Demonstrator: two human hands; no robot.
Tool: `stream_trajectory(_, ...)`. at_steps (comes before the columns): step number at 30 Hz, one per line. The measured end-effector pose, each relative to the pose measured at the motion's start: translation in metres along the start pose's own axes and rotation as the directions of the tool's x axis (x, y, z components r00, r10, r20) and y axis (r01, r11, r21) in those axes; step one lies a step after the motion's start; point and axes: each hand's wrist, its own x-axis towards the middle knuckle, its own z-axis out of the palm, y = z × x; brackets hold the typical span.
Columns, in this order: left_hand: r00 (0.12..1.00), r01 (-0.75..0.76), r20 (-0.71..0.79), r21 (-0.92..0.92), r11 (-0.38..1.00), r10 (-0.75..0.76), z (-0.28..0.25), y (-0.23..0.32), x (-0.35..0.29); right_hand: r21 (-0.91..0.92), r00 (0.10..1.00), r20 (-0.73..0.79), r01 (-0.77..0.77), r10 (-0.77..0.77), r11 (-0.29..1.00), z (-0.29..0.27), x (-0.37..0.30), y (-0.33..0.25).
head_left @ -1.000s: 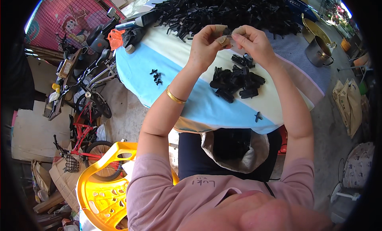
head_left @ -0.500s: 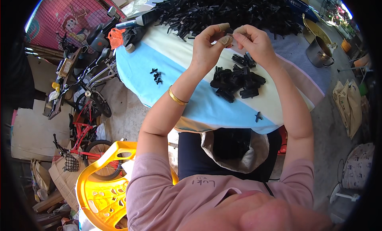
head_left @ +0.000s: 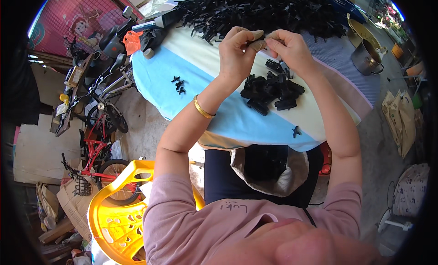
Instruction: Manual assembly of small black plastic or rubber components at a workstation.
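My left hand (head_left: 238, 52) and my right hand (head_left: 290, 49) meet above the cloth-covered table (head_left: 182, 71), thumbs and fingers pinched. Tan coverings wrap the thumb and forefinger of the left one. A small black plastic piece (head_left: 263, 38) shows between the fingertips, mostly hidden, and its exact kind cannot be made out. Beneath the hands is a small pile of chunky black plastic parts (head_left: 269, 90). Just beyond them rises a big heap of thin black plastic pieces (head_left: 260, 11). Several tiny black pieces (head_left: 179, 85) are at the left, and another small black piece (head_left: 296, 131) is by the near edge.
An open cloth sack (head_left: 296, 177) with black contents is on my lap. A yellow plastic chair (head_left: 102, 215) stands at my left, with a red bicycle (head_left: 96, 148) beyond. An orange bag (head_left: 132, 41) lies on the table's far left; a metal pot (head_left: 366, 59) is at the right.
Both hands stay pinched together in nearly the same place. The fingers of my left hand have turned slightly and sit closer round the small piece. The piles look unchanged.
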Motion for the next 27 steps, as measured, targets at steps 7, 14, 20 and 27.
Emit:
stream_trajectory(7,0.944,0.290,0.209,-0.151,0.945,-0.256,-0.001,0.005,0.001,-0.154,0.985,-0.171,-0.021,-0.006,0.988,-0.051,0.021,0.026)
stream_trajectory(14,0.685,0.028,0.724,-0.128,0.991,0.074,0.006,0.031,-0.007,-0.684,0.854,-0.503,-0.487,0.132,0.543,-0.086,0.036,0.108)
stream_trajectory(20,0.711,0.186,0.700,-0.100,0.977,-0.064,0.005,0.015,-0.010,-0.712,0.836,-0.541,-0.513,0.092,0.479,-0.081,0.046,0.126)
stream_trajectory(27,0.907,0.296,0.322,-0.030,0.955,-0.271,0.005,-0.006,-0.002,-0.288,0.858,-0.506,-0.264,0.088,0.920,-0.070,0.039,0.072)
